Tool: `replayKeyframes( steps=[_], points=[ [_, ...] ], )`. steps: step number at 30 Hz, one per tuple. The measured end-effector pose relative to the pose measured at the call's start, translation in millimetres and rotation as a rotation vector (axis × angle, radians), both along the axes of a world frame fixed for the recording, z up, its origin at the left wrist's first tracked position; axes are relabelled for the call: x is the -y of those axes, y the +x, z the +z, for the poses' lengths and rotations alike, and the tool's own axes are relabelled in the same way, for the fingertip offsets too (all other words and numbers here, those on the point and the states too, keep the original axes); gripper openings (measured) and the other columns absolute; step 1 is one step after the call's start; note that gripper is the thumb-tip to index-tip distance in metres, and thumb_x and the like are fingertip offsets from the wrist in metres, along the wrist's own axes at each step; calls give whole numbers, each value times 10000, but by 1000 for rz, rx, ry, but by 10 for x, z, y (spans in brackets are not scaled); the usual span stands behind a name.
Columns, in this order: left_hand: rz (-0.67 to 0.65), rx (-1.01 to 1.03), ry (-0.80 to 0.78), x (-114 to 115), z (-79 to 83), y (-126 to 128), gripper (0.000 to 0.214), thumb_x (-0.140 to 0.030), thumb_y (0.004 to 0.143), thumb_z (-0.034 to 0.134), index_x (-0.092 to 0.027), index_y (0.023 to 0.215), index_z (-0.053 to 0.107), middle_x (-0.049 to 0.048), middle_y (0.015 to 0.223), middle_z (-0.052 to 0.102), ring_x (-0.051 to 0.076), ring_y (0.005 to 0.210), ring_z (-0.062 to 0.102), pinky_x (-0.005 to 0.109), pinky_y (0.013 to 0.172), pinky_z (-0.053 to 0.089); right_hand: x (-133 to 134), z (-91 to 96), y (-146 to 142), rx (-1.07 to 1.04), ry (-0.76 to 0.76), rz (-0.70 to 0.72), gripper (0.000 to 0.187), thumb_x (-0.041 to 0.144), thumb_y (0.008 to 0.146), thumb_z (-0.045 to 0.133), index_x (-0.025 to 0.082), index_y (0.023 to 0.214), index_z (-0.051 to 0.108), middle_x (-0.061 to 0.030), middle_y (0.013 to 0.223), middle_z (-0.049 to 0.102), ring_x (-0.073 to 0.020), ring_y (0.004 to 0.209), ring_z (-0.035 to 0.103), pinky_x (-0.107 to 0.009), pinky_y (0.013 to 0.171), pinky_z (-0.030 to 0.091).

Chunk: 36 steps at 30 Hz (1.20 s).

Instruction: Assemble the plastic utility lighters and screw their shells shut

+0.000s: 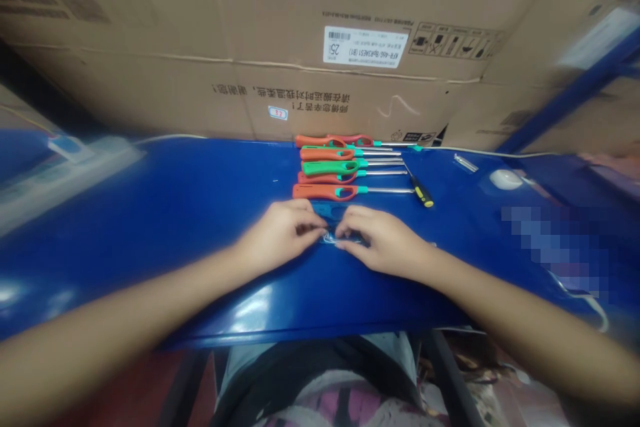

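My left hand (285, 230) pinches with thumb and forefinger at the left side of a see-through, bluish plastic-looking piece (327, 212). Facing it, my right hand (377, 237) has its fingers curled and its thumb close to the forefinger at the piece's other side. A thin pale, shiny edge shows between the fingertips; what exactly each hand grips is too blurred to make out. Just beyond the hands lies an orange long-necked lighter (320, 192), its metal tube pointing right. Behind it are a green lighter (327, 167) and several more orange and red ones, laid in a stack of rows.
A black and yellow screwdriver (423, 193) lies right of the lighters. Farther right are a small clear packet (466, 163) and a white rounded object (506, 179). A white power strip (70, 173) stands left on the blue table (200, 213). Large cardboard boxes (200, 27) rise behind.
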<state>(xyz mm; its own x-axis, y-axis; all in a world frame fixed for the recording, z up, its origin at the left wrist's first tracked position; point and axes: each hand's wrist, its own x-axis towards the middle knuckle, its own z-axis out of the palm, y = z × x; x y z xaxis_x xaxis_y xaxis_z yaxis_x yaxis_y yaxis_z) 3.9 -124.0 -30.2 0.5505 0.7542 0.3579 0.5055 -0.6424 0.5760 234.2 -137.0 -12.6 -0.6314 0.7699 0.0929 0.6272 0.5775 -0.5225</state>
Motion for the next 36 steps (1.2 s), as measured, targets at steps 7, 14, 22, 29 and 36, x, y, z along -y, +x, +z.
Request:
replayKeyframes(
  steps=[7, 14, 22, 29, 36],
  points=[
    [-14, -2, 11, 12, 9, -21, 150, -149, 892, 675, -172, 964, 805, 43, 858, 704, 137, 739, 665, 254, 706, 526, 4, 34, 1, -32, -42, -39, 34, 173, 885, 648, 191, 913, 641, 8, 868, 620, -90, 627, 490, -239, 649, 385],
    [-37, -122, 113, 31, -4, -40, 183, -198, 950, 619, -165, 982, 796, 66, 940, 702, 154, 809, 682, 262, 755, 538, -46, 78, 60, -93, -250, -105, 32, 225, 908, 598, 197, 907, 583, 88, 565, 453, -92, 512, 429, -217, 539, 332],
    [-142, -508, 234, 83, 186, -102, 326, -268, 1037, 449, -171, 1081, 758, 84, 981, 689, 168, 766, 681, 268, 688, 535, -56, 75, 68, -36, -81, 62, 32, 165, 879, 642, 177, 881, 612, 26, 782, 563, -88, 632, 485, -227, 646, 386],
    [-235, -539, 235, 79, 226, -187, 309, -313, 1006, 527, -179, 1220, 705, 93, 1030, 671, 199, 835, 681, 317, 782, 563, -116, 79, 129, -180, -336, -16, 97, 251, 945, 577, 195, 886, 523, 63, 614, 539, -102, 541, 520, -228, 563, 410],
    [-146, -561, 274, 137, 207, -118, 268, -293, 1005, 535, -181, 1137, 740, 91, 986, 685, 206, 823, 673, 336, 783, 559, -186, 39, 138, -315, -451, -27, 131, 268, 910, 616, 189, 896, 512, 63, 674, 510, -85, 572, 491, -214, 551, 398]
  ],
)
